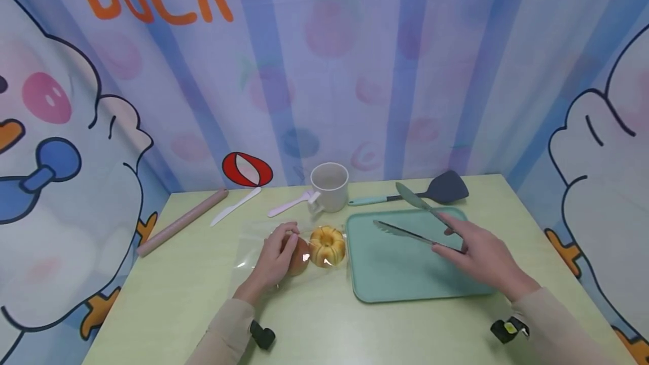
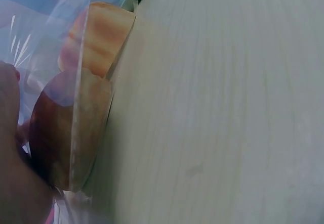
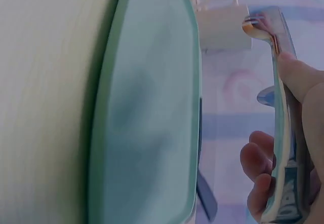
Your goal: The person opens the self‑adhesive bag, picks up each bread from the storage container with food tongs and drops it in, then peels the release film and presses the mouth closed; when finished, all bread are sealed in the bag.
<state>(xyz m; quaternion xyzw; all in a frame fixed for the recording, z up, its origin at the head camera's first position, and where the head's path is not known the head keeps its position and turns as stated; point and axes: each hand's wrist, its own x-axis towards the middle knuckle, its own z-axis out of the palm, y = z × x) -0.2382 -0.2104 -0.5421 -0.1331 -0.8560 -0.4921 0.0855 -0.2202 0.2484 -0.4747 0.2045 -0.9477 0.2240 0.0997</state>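
A clear plastic bag (image 1: 248, 249) lies on the table with a round brown bun (image 1: 299, 258) and a ring-shaped golden bread (image 1: 327, 246) inside it. My left hand (image 1: 276, 255) grips the bag at the bun, thumb and fingers bent over its left side. In the left wrist view the bag's film stands in front of the bun (image 2: 66, 133). My right hand (image 1: 484, 255) holds metal tongs (image 1: 413, 232) over the green tray (image 1: 365, 289). Their arms are spread, tips pointing up and left, with nothing between them. The right wrist view shows the tongs (image 3: 286, 113) along the palm.
Behind the bread stands a white mug (image 1: 330, 187), beside a lilac fork (image 1: 289, 206). A white knife (image 1: 235, 207) and a pinkish rolling pin (image 1: 182, 223) lie at the left. A dark spatula (image 1: 446, 187) lies behind the tray. A printed curtain (image 1: 355, 72) closes the back.
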